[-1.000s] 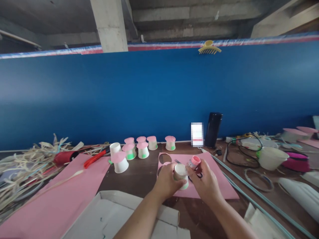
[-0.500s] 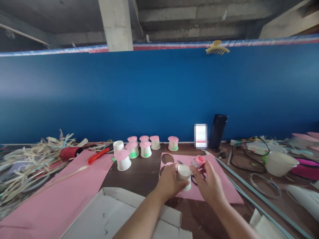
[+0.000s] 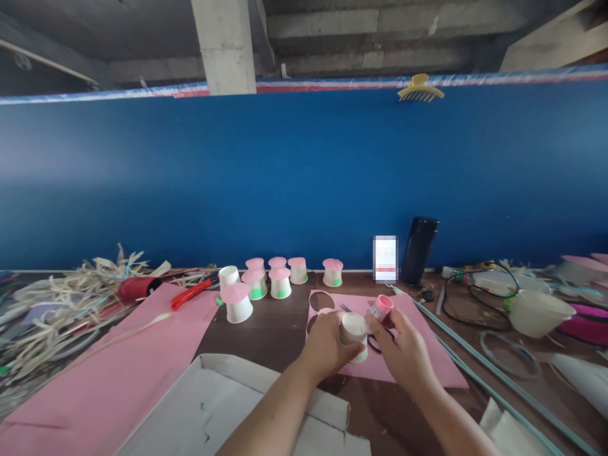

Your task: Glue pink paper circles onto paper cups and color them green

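My left hand is wrapped round an upside-down white paper cup, its base facing up. Just to the right, my right hand grips a small pink and white glue stick beside the cup. Below both hands lies a pink paper sheet with round holes cut in it. Scissors rest on this sheet, partly hidden by my right hand. Several upturned cups with pink discs on top, such as one cup, stand behind and to the left.
A cardboard box piece lies in front. Pale strips and another pink sheet are at left. A dark bottle stands at the back; thin tubes and a white tub are at right.
The view has shifted slightly, so most things appear a little further right. Both hands keep their holds on the cup and the glue stick, with the glue stick tilted slightly differently.
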A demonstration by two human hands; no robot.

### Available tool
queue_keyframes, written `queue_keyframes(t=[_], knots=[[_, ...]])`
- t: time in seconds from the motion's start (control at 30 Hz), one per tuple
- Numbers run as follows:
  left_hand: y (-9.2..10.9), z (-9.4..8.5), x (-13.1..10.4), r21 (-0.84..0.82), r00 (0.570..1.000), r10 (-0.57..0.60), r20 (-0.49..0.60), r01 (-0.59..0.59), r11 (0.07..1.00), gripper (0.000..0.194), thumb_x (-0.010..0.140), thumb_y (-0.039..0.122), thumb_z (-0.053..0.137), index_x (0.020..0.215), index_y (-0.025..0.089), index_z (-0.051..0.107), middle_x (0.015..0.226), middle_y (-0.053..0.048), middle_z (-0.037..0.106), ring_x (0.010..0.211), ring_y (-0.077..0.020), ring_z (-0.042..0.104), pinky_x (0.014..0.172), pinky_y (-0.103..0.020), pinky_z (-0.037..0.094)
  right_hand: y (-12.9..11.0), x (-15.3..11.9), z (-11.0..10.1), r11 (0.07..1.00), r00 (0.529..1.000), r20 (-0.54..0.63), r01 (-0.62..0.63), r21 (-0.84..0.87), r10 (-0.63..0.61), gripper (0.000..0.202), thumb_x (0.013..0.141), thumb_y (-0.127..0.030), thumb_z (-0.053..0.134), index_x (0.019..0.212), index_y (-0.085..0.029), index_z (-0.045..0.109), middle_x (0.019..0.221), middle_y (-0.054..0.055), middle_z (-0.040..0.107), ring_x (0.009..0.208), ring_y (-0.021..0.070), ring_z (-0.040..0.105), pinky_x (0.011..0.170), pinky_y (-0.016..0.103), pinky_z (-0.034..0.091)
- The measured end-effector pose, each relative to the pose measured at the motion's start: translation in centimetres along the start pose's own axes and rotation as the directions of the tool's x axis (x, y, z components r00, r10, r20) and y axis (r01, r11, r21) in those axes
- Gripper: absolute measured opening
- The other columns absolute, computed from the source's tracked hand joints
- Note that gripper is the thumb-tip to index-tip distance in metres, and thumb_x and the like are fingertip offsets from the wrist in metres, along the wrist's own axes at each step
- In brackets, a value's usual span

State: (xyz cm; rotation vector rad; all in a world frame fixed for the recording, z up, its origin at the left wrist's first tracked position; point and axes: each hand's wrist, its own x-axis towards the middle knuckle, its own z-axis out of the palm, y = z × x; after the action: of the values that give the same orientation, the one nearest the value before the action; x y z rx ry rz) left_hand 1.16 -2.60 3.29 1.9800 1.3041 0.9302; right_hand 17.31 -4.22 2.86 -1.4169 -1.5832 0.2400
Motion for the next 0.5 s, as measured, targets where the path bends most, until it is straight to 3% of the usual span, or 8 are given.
queue_keyframes(t=[0.23, 0.5], knots=[[-0.25, 0.12, 0.09, 0.088, 1.000, 0.025, 0.016, -0.027, 0.996, 0.034, 0.064, 0.034, 0.070, 0.094, 0.019, 0.063, 0.094, -0.007, 0.063, 0.090, -0.0239, 0.057, 0.077, -0.034, 0.045, -0.73, -0.46, -0.11, 0.999, 0.997, 0.076, -0.022, 0.026, 0.020, 0.029, 0.086, -0.049, 0.047, 0.080, -0.021, 0.054, 0.073, 0.001, 0.064, 0.067, 0.0176, 0.059, 0.062, 0.026, 0.043], [-0.70, 0.25, 0.18, 0.090, 0.999, 0.053, 0.002, -0.053, 0.994, 0.031, 0.063, 0.035, 0.070, 0.089, 0.020, 0.063, 0.089, -0.006, 0.062, 0.084, -0.0223, 0.055, 0.071, -0.032, 0.044, -0.88, -0.63, 0.16, 0.996, 0.996, 0.076, -0.041, 0.081, 0.034, 0.030, 0.085, -0.051, 0.049, 0.083, -0.021, 0.055, 0.075, 0.002, 0.065, 0.069, 0.0174, 0.060, 0.064, 0.025, 0.044]])
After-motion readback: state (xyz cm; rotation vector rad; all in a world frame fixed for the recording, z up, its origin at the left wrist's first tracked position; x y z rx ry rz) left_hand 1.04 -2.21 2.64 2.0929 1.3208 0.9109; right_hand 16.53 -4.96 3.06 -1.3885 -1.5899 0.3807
